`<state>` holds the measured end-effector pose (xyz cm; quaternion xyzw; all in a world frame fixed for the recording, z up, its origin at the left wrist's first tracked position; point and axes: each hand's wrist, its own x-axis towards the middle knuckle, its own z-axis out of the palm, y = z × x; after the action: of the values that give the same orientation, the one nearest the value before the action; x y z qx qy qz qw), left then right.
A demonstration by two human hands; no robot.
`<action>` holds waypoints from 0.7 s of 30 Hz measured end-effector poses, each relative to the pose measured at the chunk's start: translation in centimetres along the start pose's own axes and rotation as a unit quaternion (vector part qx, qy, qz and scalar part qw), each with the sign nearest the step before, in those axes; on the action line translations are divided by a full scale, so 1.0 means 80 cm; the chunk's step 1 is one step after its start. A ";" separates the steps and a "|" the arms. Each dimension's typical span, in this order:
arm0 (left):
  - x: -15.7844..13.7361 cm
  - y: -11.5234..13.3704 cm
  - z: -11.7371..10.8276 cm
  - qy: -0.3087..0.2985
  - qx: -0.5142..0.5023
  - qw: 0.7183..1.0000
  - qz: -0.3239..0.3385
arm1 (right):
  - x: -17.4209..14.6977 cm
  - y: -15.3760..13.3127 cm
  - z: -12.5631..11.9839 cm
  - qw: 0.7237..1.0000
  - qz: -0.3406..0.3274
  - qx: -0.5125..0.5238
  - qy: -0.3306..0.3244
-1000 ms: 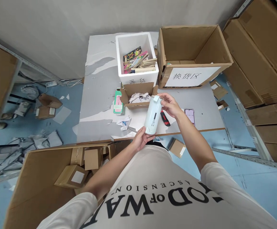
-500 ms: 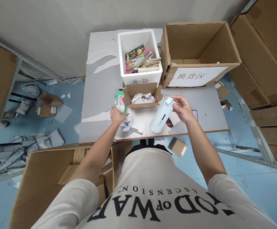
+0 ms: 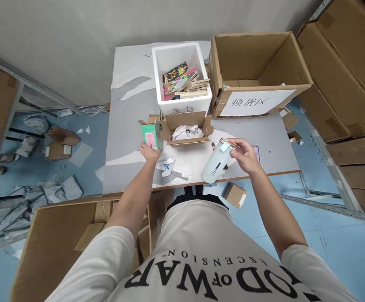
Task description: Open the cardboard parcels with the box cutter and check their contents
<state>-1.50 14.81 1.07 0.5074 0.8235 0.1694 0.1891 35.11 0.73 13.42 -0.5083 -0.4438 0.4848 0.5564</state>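
Note:
My right hand (image 3: pixel 244 155) is closed on the top of a pale blue water bottle (image 3: pixel 215 162), by its lid and carrying loop. The bottle tilts, with its base toward me over the table's front edge. My left hand (image 3: pixel 151 152) grips the lower end of a small green box (image 3: pixel 148 130) with a pink picture; the box's top flaps stand open. Between the hands, a small open cardboard carton (image 3: pixel 187 142) holds crumpled white paper (image 3: pixel 187 131). A crumpled paper scrap (image 3: pixel 167 165) lies near my left hand. Something dark is partly hidden behind the bottle.
A white foam box (image 3: pixel 157 73) of books and a large cardboard box (image 3: pixel 216 75) with a handwritten label stand at the table's back. A phone (image 3: pixel 257 153) lies beyond my right hand. Metal shelving flanks both sides, and a big open carton (image 3: pixel 63 235) sits at lower left.
My left hand has moved the green box leftward, away from the small carton, and its open flaps now show. The bottle has shifted slightly right and toward me in my right hand.

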 end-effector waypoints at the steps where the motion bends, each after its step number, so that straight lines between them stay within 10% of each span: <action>1: -0.009 -0.009 -0.009 0.025 -0.022 0.999 0.020 | 0.002 -0.003 0.004 1.000 -0.008 0.008 -0.003; 11: -0.167 -0.037 -0.036 0.055 -0.182 0.925 0.329 | -0.005 -0.080 0.085 0.988 -0.153 0.030 0.015; 21: -0.209 -0.020 0.024 -0.048 -0.200 0.909 0.363 | -0.040 -0.082 0.063 0.946 -0.258 -0.167 0.102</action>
<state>5.13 -0.72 0.99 0.7306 0.5210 0.3625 0.2516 30.29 -1.82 20.38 -0.5088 -0.5755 0.1887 0.6119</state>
